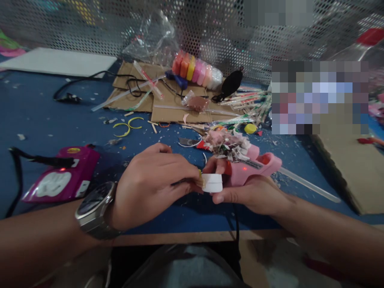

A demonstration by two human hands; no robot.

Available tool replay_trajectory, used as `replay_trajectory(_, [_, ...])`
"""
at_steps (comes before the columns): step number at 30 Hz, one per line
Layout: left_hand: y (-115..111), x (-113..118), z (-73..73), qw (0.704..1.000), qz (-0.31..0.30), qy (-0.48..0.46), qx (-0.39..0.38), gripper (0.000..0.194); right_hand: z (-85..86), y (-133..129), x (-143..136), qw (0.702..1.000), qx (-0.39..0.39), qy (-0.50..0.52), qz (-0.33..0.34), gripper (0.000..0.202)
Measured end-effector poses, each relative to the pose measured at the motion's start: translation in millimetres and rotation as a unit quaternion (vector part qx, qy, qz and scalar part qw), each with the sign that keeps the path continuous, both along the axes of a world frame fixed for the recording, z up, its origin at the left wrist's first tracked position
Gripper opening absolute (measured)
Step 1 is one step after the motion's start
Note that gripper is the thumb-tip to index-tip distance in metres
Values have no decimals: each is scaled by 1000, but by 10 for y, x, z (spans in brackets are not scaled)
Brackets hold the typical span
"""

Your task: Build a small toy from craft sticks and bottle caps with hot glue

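Observation:
My right hand [255, 194] grips a pink hot glue gun [255, 166] whose nozzle points left, with a clear glue stick [309, 185] poking out of its back. The thumb and forefinger of that hand also pinch a small white cap [212, 183]. My left hand [150, 186], with a steel wristwatch [96, 210] on the wrist, is closed around a thin dark piece that has a yellow tip [199, 173], pressed against the white cap at the nozzle. Both hands hover just above the front of the blue table [45, 120].
A magenta power strip [64, 176] with a black cable lies left. Behind the hands are paper scraps [228, 144], yellow rings [127, 126], cardboard sheets [180, 108], coloured clay blocks [196, 72], striped sticks [249, 106] and a perforated metal wall [120, 28]. More cardboard [351, 168] lies at right.

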State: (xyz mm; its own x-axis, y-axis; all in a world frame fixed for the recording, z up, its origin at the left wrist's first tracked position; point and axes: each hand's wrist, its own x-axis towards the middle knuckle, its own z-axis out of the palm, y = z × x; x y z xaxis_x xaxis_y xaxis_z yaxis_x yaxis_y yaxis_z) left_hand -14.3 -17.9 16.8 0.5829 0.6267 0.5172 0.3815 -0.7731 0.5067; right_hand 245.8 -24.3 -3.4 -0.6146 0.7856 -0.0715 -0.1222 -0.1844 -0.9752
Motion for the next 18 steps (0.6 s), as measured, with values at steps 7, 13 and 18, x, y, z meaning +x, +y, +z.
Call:
replay_trajectory(7, [1,-3,-4,1000,-2,-1,1,18,4,1,19,1000,-3,-21,1,24])
replay_trajectory(13, [-1,-11,1,1000,-1,5,-6,17,11,7,26,1000,12,-21,7,21])
replay_trajectory(18, [-2,-5,7,1000,2,4,-8,17,11,8,16,1000,8,-18,6,22])
